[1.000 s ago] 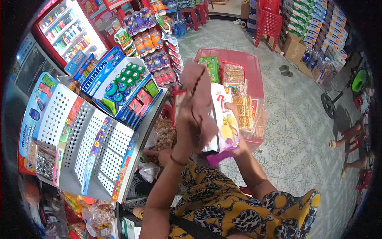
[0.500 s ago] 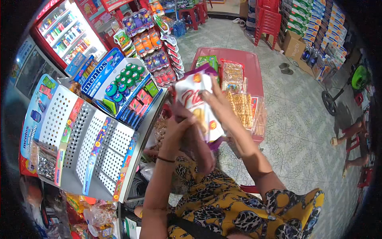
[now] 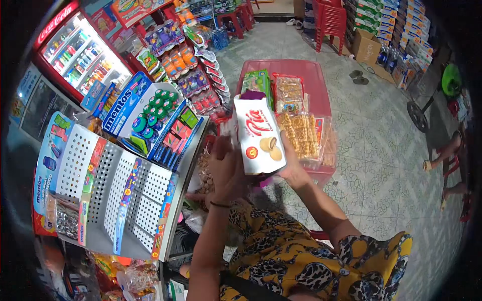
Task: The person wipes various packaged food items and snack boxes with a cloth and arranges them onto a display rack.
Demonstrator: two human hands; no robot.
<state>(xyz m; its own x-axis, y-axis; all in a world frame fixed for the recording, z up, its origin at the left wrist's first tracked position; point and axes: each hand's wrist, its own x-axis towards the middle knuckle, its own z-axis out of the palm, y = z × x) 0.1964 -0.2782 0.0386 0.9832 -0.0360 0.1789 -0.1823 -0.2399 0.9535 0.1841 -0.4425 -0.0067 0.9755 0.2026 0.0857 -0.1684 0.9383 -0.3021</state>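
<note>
A white box of pia cakes (image 3: 260,133), with red lettering and a picture of round cakes, is held up over the near left part of the pink table. My right hand (image 3: 292,163) grips its lower right edge, the thumb along the side. Something purple (image 3: 253,95) shows at its top end. My left hand (image 3: 226,170) is at the box's left side, in shadow; its fingers are blurred, and whether they touch the box is unclear.
On the pink table (image 3: 316,80) lie a green packet (image 3: 257,83) and clear packs of biscuits (image 3: 300,134). To the left stand a Mentos rack (image 3: 108,175) and a drinks fridge (image 3: 83,55). Red stacked chairs (image 3: 330,25) and a cardboard box (image 3: 366,47) are farther back.
The box has turned, so its printed face shows squarely. My right hand has shifted from its face to its lower right edge, and my left hand has moved off the front.
</note>
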